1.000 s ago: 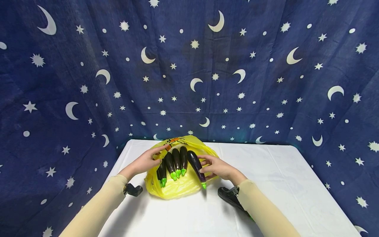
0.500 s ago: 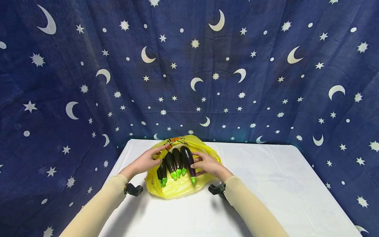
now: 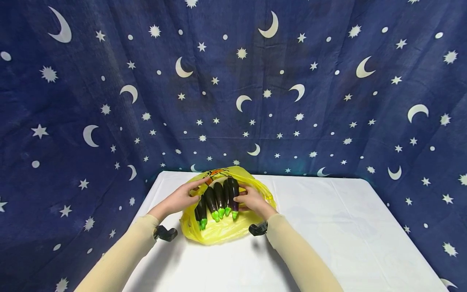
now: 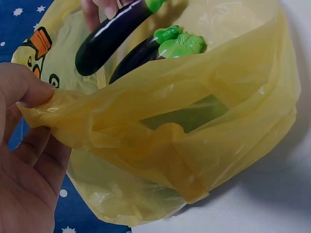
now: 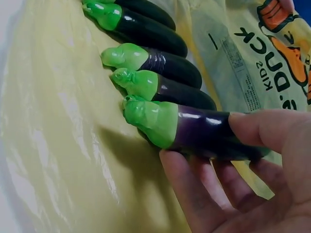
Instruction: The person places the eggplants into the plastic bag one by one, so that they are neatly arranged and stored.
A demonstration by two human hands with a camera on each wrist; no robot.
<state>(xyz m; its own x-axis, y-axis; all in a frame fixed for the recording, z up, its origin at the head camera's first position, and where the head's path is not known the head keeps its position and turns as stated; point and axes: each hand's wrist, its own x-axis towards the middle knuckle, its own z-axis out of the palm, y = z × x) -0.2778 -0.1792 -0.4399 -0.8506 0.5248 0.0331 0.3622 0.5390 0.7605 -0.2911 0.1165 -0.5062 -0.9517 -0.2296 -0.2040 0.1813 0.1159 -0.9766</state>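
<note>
A yellow plastic bag point(image 3: 219, 236) lies on the table with its mouth spread toward me. Its rim is pinched between the thumb and fingers of my left hand point(image 4: 34, 141). My right hand point(image 3: 254, 201) grips a dark purple eggplant point(image 5: 201, 127) with a bright green cap, thumb on top and fingers beneath. This eggplant is inside the bag's mouth at the right end of a row. Several other eggplants point(image 3: 210, 199) lie side by side in the bag, green caps toward me. In the left wrist view, the bag's near wall hides most of them.
A white cloth covers the table point(image 3: 328, 235). Behind it hangs a dark blue curtain point(image 3: 233, 101) with moons and stars. Black wrist cameras point(image 3: 166, 233) sit below both hands, near the bag's edges.
My right hand has moved left with the eggplant, from the bag's right side to right beside the row. An eggplant seen earlier by my right forearm is now out of sight. My left hand stays put.
</note>
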